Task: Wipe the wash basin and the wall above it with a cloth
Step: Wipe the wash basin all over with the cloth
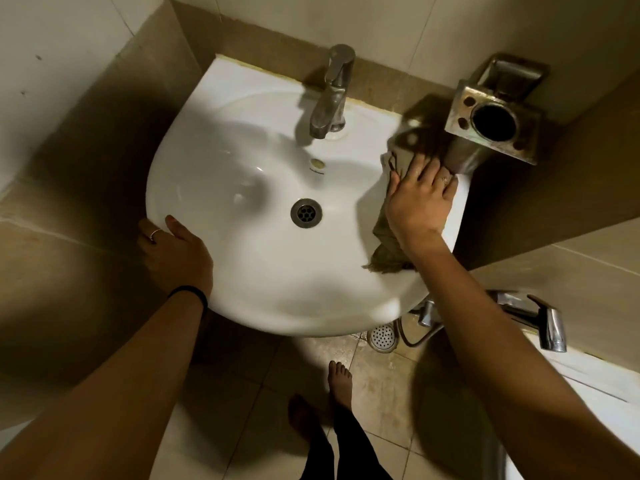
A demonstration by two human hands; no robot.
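Observation:
A white wash basin [263, 271] fills the middle of the view, with a steel tap [330, 98] at its back and a drain [306, 213] in the bowl. My right hand [417, 199] lies flat with straight fingers on a brownish cloth [388, 251], pressing it onto the basin's right rim. The cloth trails down into the bowl below my wrist. My left hand [173, 251] grips the basin's left rim, thumb on top and fingers curled under the edge. The tiled wall [346, 26] rises behind the tap.
A rusty metal holder [495, 116] sticks out from the wall just beyond my right fingers. A hand-spray tap [533, 317] and hose hang at the lower right. A floor drain [382, 337] and my bare feet [339, 379] are on the tiled floor below.

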